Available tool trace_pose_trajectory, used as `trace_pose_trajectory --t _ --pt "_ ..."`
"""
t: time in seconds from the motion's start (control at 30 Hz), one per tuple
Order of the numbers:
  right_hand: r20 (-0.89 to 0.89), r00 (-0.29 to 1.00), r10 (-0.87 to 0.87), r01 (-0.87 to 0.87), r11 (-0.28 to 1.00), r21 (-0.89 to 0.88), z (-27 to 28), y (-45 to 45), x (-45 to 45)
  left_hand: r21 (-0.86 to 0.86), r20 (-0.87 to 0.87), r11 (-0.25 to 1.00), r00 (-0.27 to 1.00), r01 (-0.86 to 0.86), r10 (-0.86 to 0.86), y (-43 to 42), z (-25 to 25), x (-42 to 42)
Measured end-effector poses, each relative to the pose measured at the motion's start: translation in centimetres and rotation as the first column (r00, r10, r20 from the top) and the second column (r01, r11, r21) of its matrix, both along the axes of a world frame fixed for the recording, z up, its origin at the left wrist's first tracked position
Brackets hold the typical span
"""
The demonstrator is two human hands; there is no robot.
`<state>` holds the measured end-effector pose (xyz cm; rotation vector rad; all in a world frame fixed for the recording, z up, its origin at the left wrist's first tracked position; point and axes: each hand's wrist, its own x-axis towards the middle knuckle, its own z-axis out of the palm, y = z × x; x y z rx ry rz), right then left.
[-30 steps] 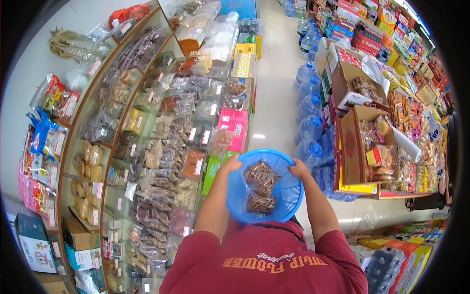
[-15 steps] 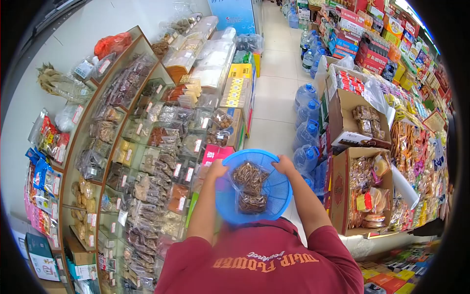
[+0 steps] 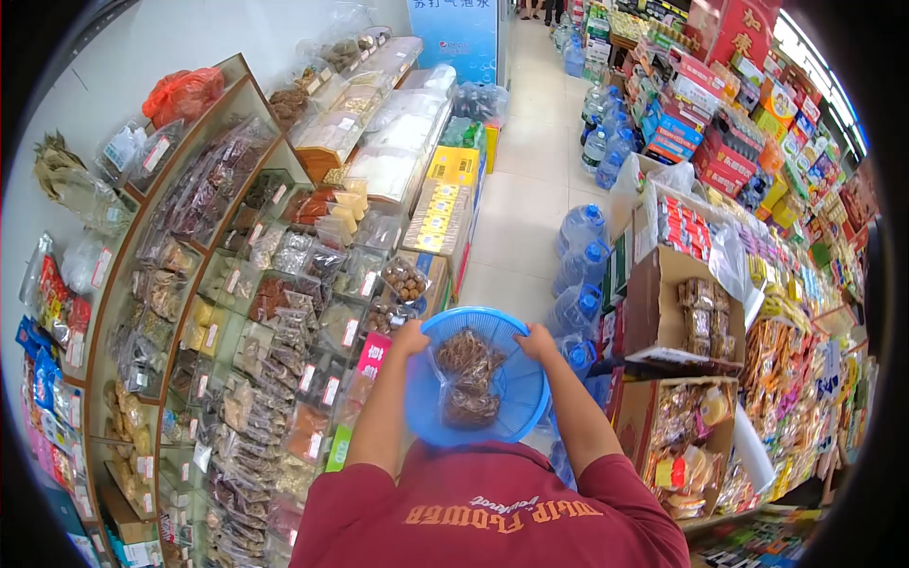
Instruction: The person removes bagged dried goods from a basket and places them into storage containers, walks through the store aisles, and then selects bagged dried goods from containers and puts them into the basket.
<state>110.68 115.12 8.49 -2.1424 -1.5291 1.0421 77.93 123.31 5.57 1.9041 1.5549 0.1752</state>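
Observation:
A round blue plastic basket (image 3: 519, 407) is held out in front of my body, with both arms stretched forward. My left hand (image 3: 411, 338) grips its rim at the upper left, fingers wrapped round the edge. At the upper right of the rim, my right hand (image 3: 537, 342) is closed on the same basket. Inside lie clear plastic packs of a brown, stringy dried food (image 3: 470, 358), one above the other. Shelves of bagged dried goods (image 3: 268, 346) stand nearest to my left hand.
An aisle floor (image 3: 525, 161) runs ahead to a blue cooler (image 3: 458, 34). Large water bottles (image 3: 579, 265) line its right side, beside open cartons (image 3: 643, 303) of packaged snacks. People's legs (image 3: 542, 9) show at the far end.
The surroundings have slid down and outward in view as I move forward along the aisle. Both hands have kept hold of the basket, which sits slightly further left and lower in view.

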Motion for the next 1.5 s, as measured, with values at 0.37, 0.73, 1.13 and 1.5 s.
trace_pose_trajectory --t 0.37,0.73,1.13,1.5 --pt "0.115 0.987 0.11 -0.12 0.989 0.083 1.9 20.4 2.8 0.0 0.167 0.993 0.979 -0.114 0.113 18.1 0.3 2.1" --pt "0.115 0.727 0.677 -0.686 0.713 0.141 -0.6 37.8 -8.2 0.047 0.066 0.802 0.803 -0.596 0.593 15.0 -0.2 -7.4" --pt "0.035 -0.09 0.995 -0.994 -0.092 0.052 -3.2 34.7 -22.5 0.059 -0.078 0.153 0.148 -0.987 0.986 -7.7 -4.1 0.0" --pt "0.093 -0.516 0.851 -0.849 -0.523 0.072 -0.9 16.9 -31.4 -0.054 0.026 -0.476 -0.477 -0.878 0.878 -24.3 -0.7 9.3"
